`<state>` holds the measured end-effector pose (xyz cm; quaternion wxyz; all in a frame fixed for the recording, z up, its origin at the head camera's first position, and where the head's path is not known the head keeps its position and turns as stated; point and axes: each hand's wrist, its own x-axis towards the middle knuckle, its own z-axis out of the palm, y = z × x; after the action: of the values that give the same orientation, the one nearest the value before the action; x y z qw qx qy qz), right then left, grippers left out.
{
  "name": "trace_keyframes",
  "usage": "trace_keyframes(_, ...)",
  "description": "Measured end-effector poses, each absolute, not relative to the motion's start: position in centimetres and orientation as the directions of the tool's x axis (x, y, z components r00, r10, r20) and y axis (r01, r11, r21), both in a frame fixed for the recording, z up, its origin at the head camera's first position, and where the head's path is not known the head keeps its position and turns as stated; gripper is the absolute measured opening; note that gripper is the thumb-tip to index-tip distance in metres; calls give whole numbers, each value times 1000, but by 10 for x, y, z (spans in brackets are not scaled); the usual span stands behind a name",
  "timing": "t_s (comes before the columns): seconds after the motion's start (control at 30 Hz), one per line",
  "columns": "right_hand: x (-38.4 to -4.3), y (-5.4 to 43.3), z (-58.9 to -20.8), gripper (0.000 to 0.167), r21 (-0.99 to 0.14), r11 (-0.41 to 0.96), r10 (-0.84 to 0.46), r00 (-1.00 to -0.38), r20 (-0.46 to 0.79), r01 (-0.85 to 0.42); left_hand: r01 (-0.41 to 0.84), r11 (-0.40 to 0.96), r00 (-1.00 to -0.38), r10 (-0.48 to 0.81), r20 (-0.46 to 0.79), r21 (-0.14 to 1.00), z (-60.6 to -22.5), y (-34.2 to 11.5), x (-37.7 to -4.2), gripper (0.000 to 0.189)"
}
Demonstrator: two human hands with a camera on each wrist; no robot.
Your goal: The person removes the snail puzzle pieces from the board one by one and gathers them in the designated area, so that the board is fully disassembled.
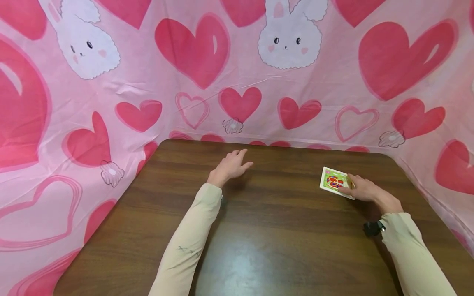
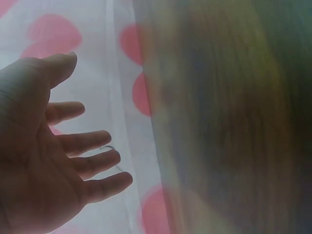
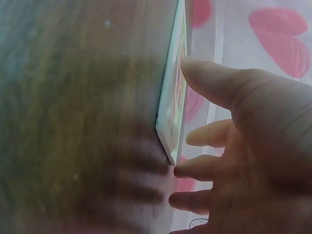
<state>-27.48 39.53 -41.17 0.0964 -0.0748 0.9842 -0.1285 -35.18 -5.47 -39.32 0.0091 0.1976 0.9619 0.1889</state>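
Observation:
A flat, squarish board [image 1: 332, 182] with a pale edge and a bright green, red and yellow printed face lies on the brown table, right of the middle. My right hand [image 1: 364, 190] is at the board's right side. In the right wrist view its thumb [image 3: 209, 80] reaches the printed face of the board [image 3: 170, 112], while the other fingers spread loosely past the near corner, not curled round it. My left hand [image 1: 230, 166] is held over the table toward the back, fingers extended. The left wrist view shows that hand [image 2: 53, 141] with a bare palm and fingers apart.
The wood-grain table [image 1: 237, 246] has rounded back corners. Pink cloth [image 1: 255, 78] with hearts and white rabbits hangs behind it and along both sides. A black band [image 1: 374, 228] is on the right wrist.

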Motion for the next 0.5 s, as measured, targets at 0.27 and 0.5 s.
trace_keyframes(0.27, -275, 399, -418, 52, -271, 951, -197, -967, -161, -148, 385, 838, -914, 403, 37, 386, -398, -40, -349, 67)
trace_keyframes(0.5, -274, 399, -420, 64, -267, 949, -213, -965, -152, -167, 394, 825, -899, 438, -18, 405, -402, -26, -346, 68)
